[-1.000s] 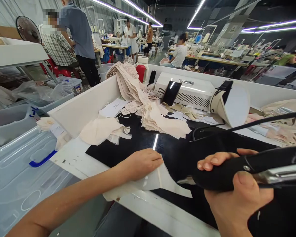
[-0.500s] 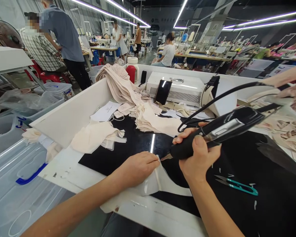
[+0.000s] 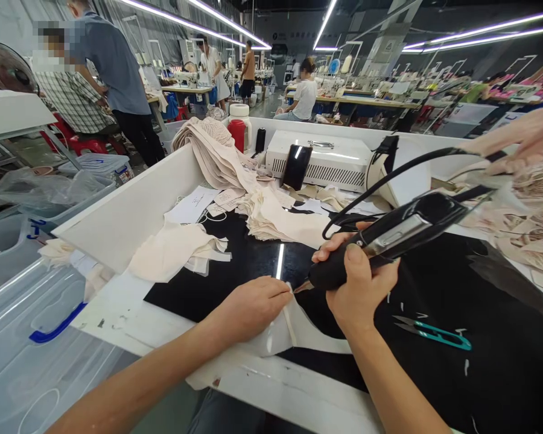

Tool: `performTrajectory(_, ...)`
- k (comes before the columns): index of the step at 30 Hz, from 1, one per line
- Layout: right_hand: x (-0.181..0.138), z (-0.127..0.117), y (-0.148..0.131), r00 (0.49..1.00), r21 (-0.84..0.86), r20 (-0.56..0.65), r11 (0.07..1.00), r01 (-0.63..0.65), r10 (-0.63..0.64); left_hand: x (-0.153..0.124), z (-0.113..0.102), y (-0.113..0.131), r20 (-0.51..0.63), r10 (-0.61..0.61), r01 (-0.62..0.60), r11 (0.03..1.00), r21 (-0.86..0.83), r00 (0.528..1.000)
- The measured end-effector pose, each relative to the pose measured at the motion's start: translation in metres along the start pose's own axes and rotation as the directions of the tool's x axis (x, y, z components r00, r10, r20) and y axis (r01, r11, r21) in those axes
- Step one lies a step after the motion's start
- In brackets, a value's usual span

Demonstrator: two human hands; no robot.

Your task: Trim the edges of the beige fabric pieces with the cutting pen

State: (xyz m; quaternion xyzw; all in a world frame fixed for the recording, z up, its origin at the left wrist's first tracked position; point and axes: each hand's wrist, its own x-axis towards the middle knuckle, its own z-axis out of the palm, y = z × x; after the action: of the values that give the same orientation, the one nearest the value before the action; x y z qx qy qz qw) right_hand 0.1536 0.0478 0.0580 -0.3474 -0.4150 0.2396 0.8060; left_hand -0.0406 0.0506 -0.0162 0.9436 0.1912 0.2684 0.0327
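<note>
My left hand (image 3: 256,307) is closed in a pinch on the edge of a pale, partly sheer fabric piece (image 3: 308,331), which lies over the front edge of the table. My right hand (image 3: 362,286) wraps round a black corded handheld tool (image 3: 389,238) with a silvery lever along its side. The tool's narrow flat tip (image 3: 303,287) points at the fabric edge beside my left fingertips; whether they touch I cannot tell. Teal thread snips (image 3: 434,333) lie to the right of my right forearm, among short white thread scraps.
Stacked cream fabric pieces (image 3: 285,223) and another cream pile (image 3: 172,250) lie on the black mat (image 3: 248,259). Behind stand a phone (image 3: 296,169) and a white vented box (image 3: 335,160). Another hand (image 3: 520,138) is near the cord at upper right. Plastic bins (image 3: 31,355) stand left.
The view has shifted slightly. The tool and my right hand appear a little further left, and the hand at upper right is lower and further left. My left hand keeps its pinch.
</note>
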Motion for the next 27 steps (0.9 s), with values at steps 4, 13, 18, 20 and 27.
performTrajectory(4, -0.002, -0.003, -0.006, 0.999, 0.039, -0.036, 0.999, 0.013, -0.011, 0.0, -0.001, -0.001, 0.001, 0.012, -0.012, 1.0, -0.001, 1.0)
performTrajectory(13, -0.009, -0.006, -0.006, 0.999, 0.013, -0.02, 1.0, -0.026, 0.026, -0.003, 0.0, -0.005, 0.05, -0.004, 0.005, 1.0, -0.007, 0.999)
performTrajectory(18, -0.005, -0.009, -0.016, 0.999, 0.036, -0.039, 0.999, -0.003, 0.005, 0.001, -0.007, -0.006, 0.061, 0.024, -0.026, 0.999, 0.03, 0.998)
performTrajectory(20, -0.003, -0.012, -0.021, 0.999, 0.034, -0.044, 0.999, 0.007, -0.005, 0.004, -0.012, -0.004, 0.043, 0.034, -0.036, 0.998, 0.045, 0.998)
performTrajectory(27, -0.005, -0.023, -0.026, 0.999, 0.072, -0.046, 0.997, -0.001, 0.004, 0.013, -0.017, 0.011, 0.115, 0.03, -0.022, 0.997, -0.068, 0.993)
